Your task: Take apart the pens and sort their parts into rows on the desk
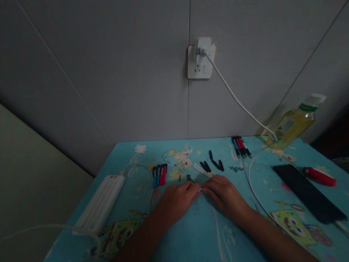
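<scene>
Both left hand (179,198) and right hand (225,192), close together, pinch a white piece (200,189), probably light, stiff, best gripped at its ends.

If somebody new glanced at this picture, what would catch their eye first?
Probably the left hand and right hand, meeting at a small white piece over the middle of the turquoise tabletop. Next, likely the white charger in the wall outlet above, its cable trailing rightward, and the bottle of yellow liquid at the far right corner.
</scene>
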`<state>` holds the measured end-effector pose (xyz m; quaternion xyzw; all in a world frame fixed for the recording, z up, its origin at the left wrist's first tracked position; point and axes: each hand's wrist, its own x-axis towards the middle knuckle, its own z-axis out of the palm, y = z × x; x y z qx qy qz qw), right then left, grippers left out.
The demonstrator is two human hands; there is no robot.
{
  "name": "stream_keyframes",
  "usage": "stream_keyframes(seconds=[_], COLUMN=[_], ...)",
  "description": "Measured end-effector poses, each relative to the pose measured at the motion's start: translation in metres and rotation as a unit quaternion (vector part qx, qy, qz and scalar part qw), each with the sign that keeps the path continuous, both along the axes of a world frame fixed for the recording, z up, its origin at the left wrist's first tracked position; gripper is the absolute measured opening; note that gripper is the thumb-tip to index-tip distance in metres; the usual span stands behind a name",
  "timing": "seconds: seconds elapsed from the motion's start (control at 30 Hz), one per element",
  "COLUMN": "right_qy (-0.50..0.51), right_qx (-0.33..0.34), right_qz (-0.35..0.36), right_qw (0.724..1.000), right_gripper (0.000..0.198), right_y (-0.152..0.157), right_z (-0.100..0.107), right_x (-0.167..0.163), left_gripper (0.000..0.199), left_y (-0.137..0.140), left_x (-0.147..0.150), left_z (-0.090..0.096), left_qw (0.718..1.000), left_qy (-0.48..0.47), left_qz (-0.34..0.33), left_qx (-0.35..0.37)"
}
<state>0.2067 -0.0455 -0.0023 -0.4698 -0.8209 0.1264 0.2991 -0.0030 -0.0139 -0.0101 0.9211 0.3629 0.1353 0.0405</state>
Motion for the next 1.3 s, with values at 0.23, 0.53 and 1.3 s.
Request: stream_keyframes(seconds=[0.23, 0.53, 1.3], right_qy=[0.038, -0.073, 0.137], right_qx=[-0.006, -0.001, -0.035], right_qz=[-0.086, -0.124, -0.129], right_qw=[0.996, 0.990, 0.982], right_gripper=[0.021, 0.012, 0.019], right_y=[0.005, 0.017, 0.004], right_z=[-0.007, -0.011, 0.001], right_x=[-0.005, -0.030, -0.006], left_gripper=[0.023, 0.024, 0.027], left_y=[0.015, 0.018, 0.007], left_x=[-0.010, -0.014, -0.007], left_z=[0.007, 0.009, 0.011], left_qw=[0.989, 0.984, 0.993], left_qy=[-0.069, -0.088, -0.052], left_qz=[0.130, 0.157, 0.103], left_qx=[-0.012, -0.008, -0.018])
